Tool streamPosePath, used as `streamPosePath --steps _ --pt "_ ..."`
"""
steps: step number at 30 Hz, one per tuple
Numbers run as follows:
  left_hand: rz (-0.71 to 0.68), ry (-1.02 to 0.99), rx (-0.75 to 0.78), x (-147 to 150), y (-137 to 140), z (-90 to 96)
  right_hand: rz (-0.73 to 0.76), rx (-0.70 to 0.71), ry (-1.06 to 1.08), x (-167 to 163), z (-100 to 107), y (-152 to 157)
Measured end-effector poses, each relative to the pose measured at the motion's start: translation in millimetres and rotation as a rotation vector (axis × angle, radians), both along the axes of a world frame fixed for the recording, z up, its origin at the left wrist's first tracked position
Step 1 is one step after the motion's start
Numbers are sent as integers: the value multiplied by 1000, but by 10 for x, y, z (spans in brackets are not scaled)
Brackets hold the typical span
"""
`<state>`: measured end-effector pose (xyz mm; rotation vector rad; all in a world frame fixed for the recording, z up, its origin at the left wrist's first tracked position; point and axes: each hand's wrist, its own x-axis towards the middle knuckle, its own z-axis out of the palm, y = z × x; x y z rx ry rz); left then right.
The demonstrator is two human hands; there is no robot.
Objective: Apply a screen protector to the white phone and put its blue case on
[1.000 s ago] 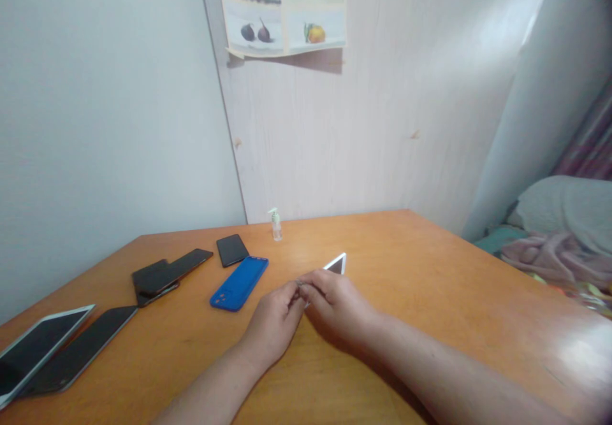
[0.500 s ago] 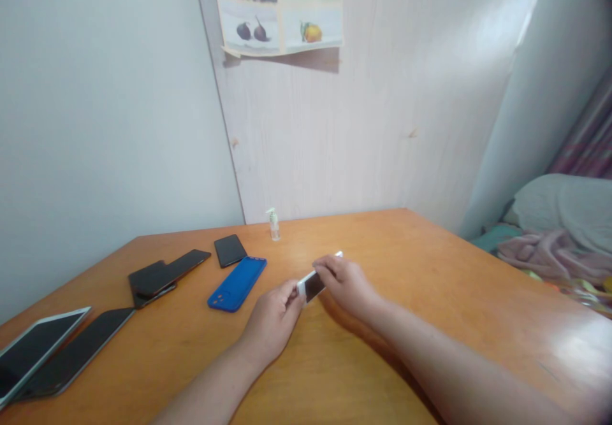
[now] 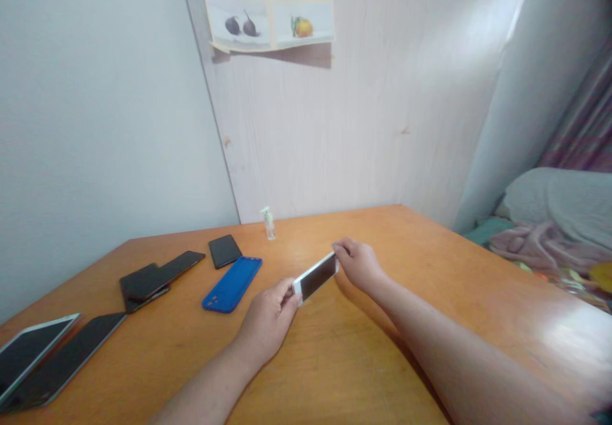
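Observation:
A white-edged smartphone (image 3: 317,277) with a dark screen is held tilted above the table. My left hand (image 3: 270,313) grips its near left end, thumb on the front edge and fingers behind. My right hand (image 3: 359,262) is closed in a pinch at the far right corner of the phone; the curled fingers partly hide the contact there. To the left of my left hand, a blue phone case (image 3: 233,285) lies on the table with its open side up.
Beside the case lies a small black phone (image 3: 224,251). Overlapping dark phones (image 3: 162,276) rest further left. A white-framed tablet (image 3: 33,352) leans over a dark tablet (image 3: 71,361) at the left edge. A clear pump bottle (image 3: 269,224) stands at the back of the wooden table (image 3: 373,374).
My right hand has slid from the middle of the phone to its far right end, uncovering the screen. My left hand keeps its grip. The view has shifted slightly to the right.

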<state>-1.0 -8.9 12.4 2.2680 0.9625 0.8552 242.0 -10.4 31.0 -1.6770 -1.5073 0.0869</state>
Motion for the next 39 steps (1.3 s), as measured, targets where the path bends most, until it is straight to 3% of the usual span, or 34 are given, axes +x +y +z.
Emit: streamPosePath --steps 2,7,9,11,19,22,30,33,39 --pt "3 1 5 1 3 -6 57 13 -9 -114 -6 -51" --pt "-24 -36 6 -7 6 -24 435 48 -7 -661 -31 -333" --pt "-37 -55 9 -9 5 -28 519 45 -39 -771 -31 -395" --pt "-31 -41 15 -8 5 -26 487 42 -49 -734 -21 -373" --pt "-6 -5 8 -4 20 -31 -1 -13 -6 21 0 5" --pt "-2 -17 11 -1 16 -33 31 3 -7 -36 -15 -18" --pt "-28 -41 11 4 2 -27 514 41 -9 -767 -59 -374" --pt "-9 -15 24 1 2 -20 432 31 -26 -669 -29 -328" --pt "-2 9 19 1 5 -3 31 -14 -5 -72 38 -50"
